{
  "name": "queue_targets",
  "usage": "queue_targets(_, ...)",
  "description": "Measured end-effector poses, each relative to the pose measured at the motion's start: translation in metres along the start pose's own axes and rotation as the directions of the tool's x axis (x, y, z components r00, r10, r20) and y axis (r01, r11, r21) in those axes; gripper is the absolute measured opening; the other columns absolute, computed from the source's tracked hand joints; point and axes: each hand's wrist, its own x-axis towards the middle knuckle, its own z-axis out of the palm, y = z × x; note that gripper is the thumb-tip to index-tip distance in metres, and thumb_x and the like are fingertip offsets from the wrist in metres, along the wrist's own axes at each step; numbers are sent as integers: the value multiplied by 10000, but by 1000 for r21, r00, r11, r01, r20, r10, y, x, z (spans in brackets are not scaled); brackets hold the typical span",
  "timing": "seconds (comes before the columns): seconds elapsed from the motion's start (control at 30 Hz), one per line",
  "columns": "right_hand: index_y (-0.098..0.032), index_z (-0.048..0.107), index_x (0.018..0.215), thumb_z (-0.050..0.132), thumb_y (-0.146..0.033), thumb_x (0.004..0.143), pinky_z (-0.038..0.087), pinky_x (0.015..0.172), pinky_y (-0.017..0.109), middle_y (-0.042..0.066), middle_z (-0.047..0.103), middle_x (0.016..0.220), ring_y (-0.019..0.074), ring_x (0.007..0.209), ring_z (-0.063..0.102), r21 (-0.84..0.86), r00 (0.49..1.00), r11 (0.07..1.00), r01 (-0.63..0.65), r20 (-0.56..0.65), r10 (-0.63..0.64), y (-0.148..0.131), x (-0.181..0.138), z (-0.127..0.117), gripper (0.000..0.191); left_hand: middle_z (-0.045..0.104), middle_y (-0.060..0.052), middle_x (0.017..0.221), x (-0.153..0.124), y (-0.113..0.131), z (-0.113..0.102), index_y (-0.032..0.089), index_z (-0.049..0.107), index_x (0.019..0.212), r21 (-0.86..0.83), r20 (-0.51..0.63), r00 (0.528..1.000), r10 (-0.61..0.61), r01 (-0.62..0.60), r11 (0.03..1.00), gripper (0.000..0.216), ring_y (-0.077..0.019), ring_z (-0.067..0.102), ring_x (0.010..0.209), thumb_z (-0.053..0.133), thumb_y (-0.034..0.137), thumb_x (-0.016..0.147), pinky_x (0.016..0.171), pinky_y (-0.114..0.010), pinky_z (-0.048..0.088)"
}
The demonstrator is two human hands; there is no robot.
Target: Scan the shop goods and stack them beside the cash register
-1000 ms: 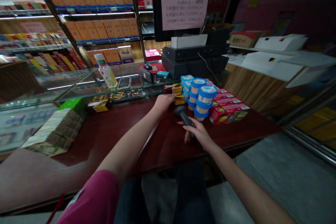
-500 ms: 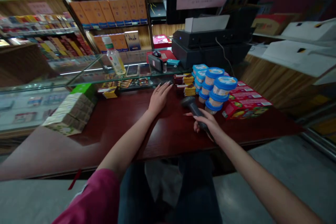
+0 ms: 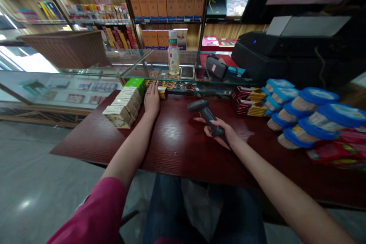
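My left hand (image 3: 151, 98) reaches across the dark red wooden counter (image 3: 177, 137), its fingers stretched out close together. Its fingertips lie at a small stack of yellow and brown packets (image 3: 162, 92), which they partly cover; whether they press on it I cannot tell. Just left of that hand stand rows of small pale cartons (image 3: 121, 111), with a green pack (image 3: 135, 83) behind them. My right hand (image 3: 221, 131) is wrapped round the handle of a black barcode scanner (image 3: 204, 112), held above the counter with its head pointing left.
Blue-lidded tubs (image 3: 310, 116) are stacked at right, beside more brown-and-yellow packets (image 3: 248, 101) and red boxes (image 3: 340, 146). A drink bottle (image 3: 173, 55) and a phone (image 3: 187, 72) rest on the glass display case behind. A wicker basket (image 3: 68, 47) sits farther left; black checkout equipment (image 3: 274, 53) stands back right.
The view has turned left. My left hand has moved from the counter's middle to the packets by the pale cartons. My right hand still grips the barcode scanner.
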Motion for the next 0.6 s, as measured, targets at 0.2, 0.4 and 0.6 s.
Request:
queue_targets(0.2, -201, 695, 1216, 628, -457, 783, 465, 602, 327, 156, 676, 1435, 154, 616, 545, -78, 990, 995, -66, 119, 75, 1, 41, 12, 508, 622, -213, 1478, 1, -3, 0, 93, 631, 1408, -3, 13, 999, -48, 48, 999, 479, -314, 531, 1445, 440, 101, 969, 1279, -534, 266)
queue_targets(0.4, -212, 688, 1219, 691, -457, 788, 443, 554, 328, 167, 667, 1437, 147, 585, 561, -166, 1000, 986, 16, -21, -20, 0, 29, 18, 496, 702, -87, 1405, -6, 15, -11, 235, 723, 1325, -352, -45, 993, -113, 90, 932, 361, -271, 660, 1306, 522, 220, 1026, 1156, -398, 462)
queue_targets(0.6, -238, 678, 1252, 806, -380, 767, 527, 561, 347, 157, 662, 1443, 155, 600, 638, -238, 998, 970, 58, 23, -54, 0, 23, 27, 521, 813, -69, 1120, -13, 53, 12, 156, 771, 1157, -881, 243, 911, -334, 351, 316, 250, -237, 767, 1028, 672, 247, 947, 928, -345, 608)
